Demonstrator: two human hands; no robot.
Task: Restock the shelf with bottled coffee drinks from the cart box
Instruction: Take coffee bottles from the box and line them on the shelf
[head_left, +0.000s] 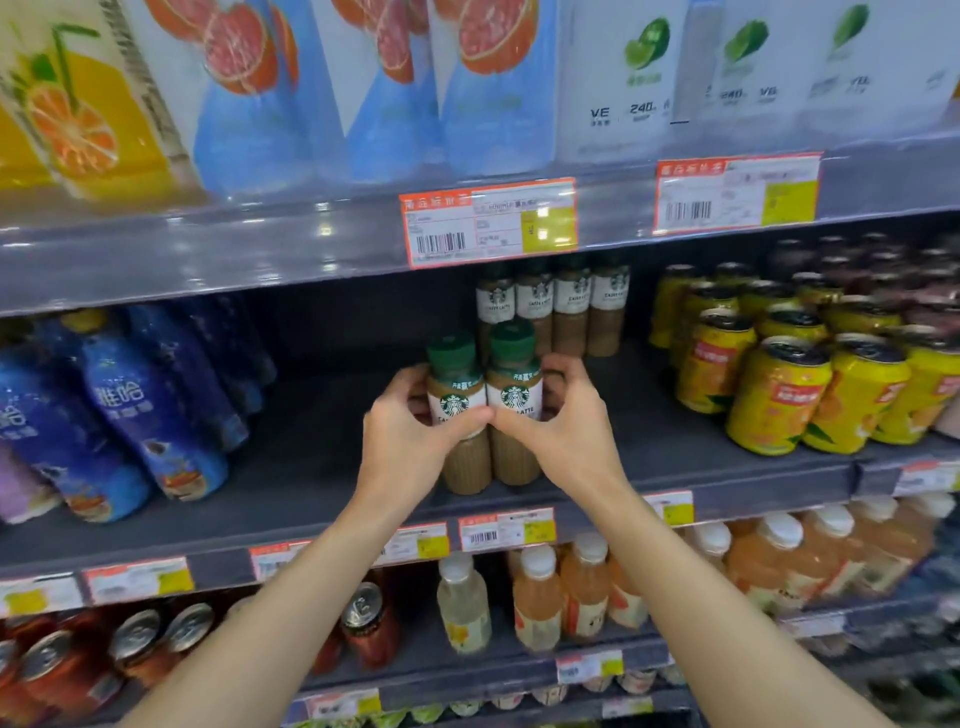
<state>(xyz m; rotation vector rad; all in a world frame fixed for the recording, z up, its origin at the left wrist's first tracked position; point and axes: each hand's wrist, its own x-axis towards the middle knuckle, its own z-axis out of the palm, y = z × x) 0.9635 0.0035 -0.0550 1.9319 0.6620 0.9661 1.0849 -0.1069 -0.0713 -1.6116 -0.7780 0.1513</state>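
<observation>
Two green-capped bottled coffee drinks (485, 410) stand side by side, touching, near the front of the dark grey middle shelf (311, 467). We clasp them between our hands: left hand (410, 421) curled around the left bottle, right hand (561, 421) around the right, thumbs meeting in front.

Dark shelf (311, 467): two coffee bottles (488, 410) front, four behind (553, 306); blue bottles (156, 415) left, yellow cans (779, 395) right.

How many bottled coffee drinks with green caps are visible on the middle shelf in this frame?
6. Two at the front, the left bottle in the left hand, the right bottle in the right hand. Four in the back row. The hands may hide more.
</observation>
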